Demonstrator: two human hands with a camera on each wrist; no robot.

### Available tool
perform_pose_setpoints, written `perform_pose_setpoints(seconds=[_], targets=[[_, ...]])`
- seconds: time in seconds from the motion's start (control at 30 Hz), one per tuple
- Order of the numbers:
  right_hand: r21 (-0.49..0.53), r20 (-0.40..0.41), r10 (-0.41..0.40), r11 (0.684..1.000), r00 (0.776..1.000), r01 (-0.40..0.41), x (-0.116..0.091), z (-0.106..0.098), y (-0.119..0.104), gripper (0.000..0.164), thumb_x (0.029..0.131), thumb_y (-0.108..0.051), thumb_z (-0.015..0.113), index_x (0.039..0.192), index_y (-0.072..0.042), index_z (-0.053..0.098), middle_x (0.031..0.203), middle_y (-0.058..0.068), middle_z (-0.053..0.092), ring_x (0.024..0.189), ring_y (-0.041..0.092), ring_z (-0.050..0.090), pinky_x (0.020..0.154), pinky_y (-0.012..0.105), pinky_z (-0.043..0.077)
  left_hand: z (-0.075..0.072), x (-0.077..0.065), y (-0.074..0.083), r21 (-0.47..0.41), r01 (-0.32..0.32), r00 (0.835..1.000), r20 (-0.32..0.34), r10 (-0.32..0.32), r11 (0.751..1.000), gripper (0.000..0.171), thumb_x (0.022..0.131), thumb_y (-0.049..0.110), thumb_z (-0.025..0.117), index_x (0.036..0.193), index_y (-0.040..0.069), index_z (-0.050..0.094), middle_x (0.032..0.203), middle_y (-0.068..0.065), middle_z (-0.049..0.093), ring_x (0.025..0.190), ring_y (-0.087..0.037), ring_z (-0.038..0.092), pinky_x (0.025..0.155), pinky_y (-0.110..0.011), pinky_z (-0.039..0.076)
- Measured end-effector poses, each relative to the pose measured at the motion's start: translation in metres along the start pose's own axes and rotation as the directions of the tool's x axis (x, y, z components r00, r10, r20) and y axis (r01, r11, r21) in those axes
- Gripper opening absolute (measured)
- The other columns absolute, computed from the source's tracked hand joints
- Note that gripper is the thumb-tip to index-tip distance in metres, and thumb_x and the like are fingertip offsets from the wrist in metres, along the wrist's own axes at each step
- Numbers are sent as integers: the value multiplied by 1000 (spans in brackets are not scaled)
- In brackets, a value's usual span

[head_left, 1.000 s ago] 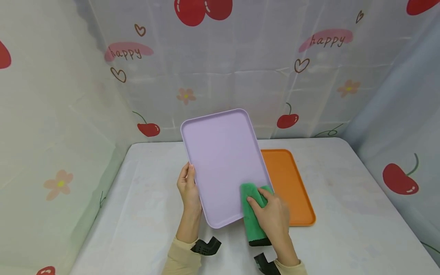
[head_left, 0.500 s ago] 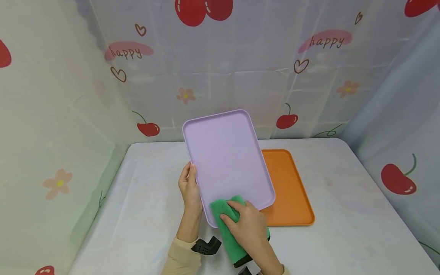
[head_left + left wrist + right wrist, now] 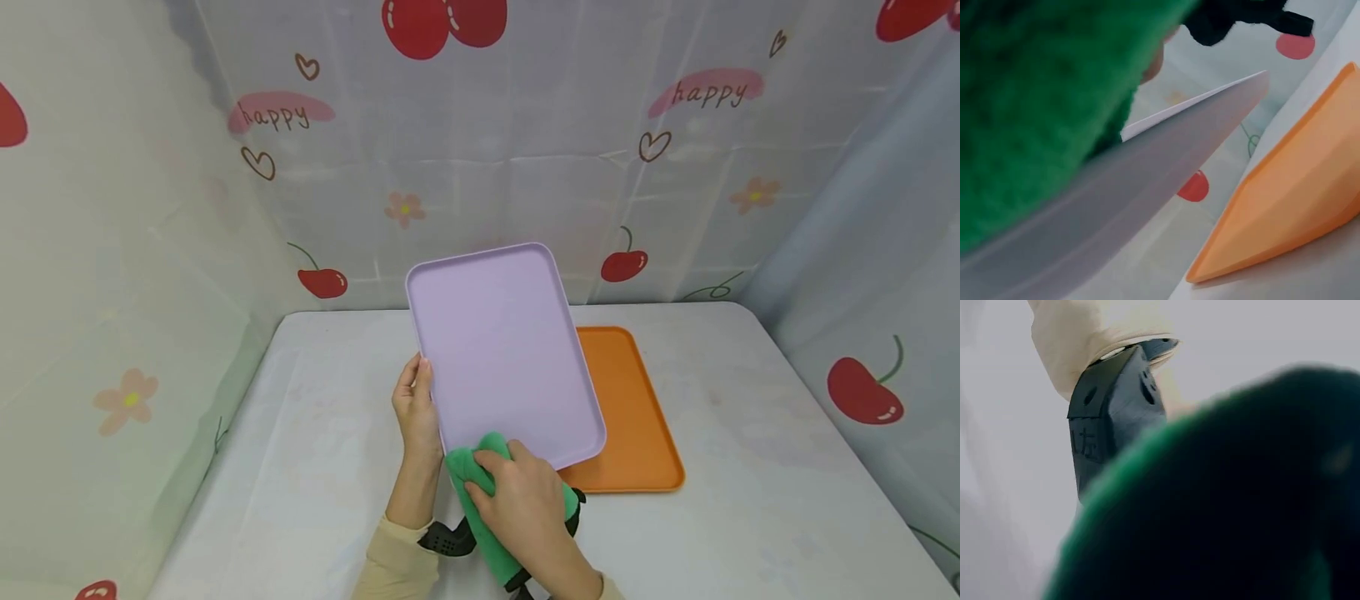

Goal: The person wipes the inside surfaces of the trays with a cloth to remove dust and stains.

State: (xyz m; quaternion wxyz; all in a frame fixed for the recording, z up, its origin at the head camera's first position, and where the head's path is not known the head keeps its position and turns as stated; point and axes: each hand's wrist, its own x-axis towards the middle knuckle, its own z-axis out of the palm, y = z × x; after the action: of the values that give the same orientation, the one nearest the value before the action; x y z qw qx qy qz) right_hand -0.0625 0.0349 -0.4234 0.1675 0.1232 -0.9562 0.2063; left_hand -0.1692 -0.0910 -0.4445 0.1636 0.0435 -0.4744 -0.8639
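Observation:
A light purple rectangular tray (image 3: 502,350) is held tilted up above the table by my left hand (image 3: 417,417), which grips its left edge with the thumb on the front face. My right hand (image 3: 521,504) pinches a folded green cloth (image 3: 483,533) with a dark border and presses it on the tray's lower left corner, covering that corner. In the left wrist view the cloth (image 3: 1041,106) fills the upper left, over the tray's edge (image 3: 1147,169). The right wrist view is mostly filled by the blurred, dark cloth (image 3: 1129,469).
An orange tray (image 3: 633,417) lies on the white table (image 3: 750,500), partly behind the purple tray. A white curtain (image 3: 525,108) printed with cherries hangs behind the table. Black wrist mounts (image 3: 448,539) sit close together near the cuffs.
My right hand has slid the green cloth left along the tray's lower edge, from the right corner to the left corner. The purple tray has shifted slightly right and down in my left hand.

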Motion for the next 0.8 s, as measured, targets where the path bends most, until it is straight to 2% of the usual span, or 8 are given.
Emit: perform_pose_setpoints(seconds=[0.2,0.33,0.5,0.8], targets=[[-50,-33,-42,998,999,41,0,2,2,29,63,-28,90,89,-20,79,70,0,60,48,11,41,43,19,25,0,-1,-3,14,25,1000,-7,-25,1000,23,100,25,56,113,9,67,85,5,72,69,-8,68,59,-23,56],[-55,-28,-61,997,998,60,-1,2,7,28,62,-26,90,87,-22,78,67,-3,57,48,9,39,43,18,24,1,-1,-6,21,34,999,-1,-34,999,21,101,25,55,112,10,67,85,4,71,68,-9,68,59,-23,57],[-45,-20,-53,998,998,52,-3,1,13,27,62,-26,90,87,-23,78,66,-4,54,47,8,37,43,18,23,2,-1,-9,24,34,999,4,-34,999,25,101,24,55,115,6,65,86,4,71,70,-9,69,60,-23,57],[-82,-59,-37,996,998,32,-6,-1,31,29,61,-29,91,87,-23,78,66,-4,54,46,9,35,42,18,23,4,-2,-12,35,47,999,-22,-46,998,29,101,22,55,118,2,64,85,4,71,68,-9,68,60,-23,57]])
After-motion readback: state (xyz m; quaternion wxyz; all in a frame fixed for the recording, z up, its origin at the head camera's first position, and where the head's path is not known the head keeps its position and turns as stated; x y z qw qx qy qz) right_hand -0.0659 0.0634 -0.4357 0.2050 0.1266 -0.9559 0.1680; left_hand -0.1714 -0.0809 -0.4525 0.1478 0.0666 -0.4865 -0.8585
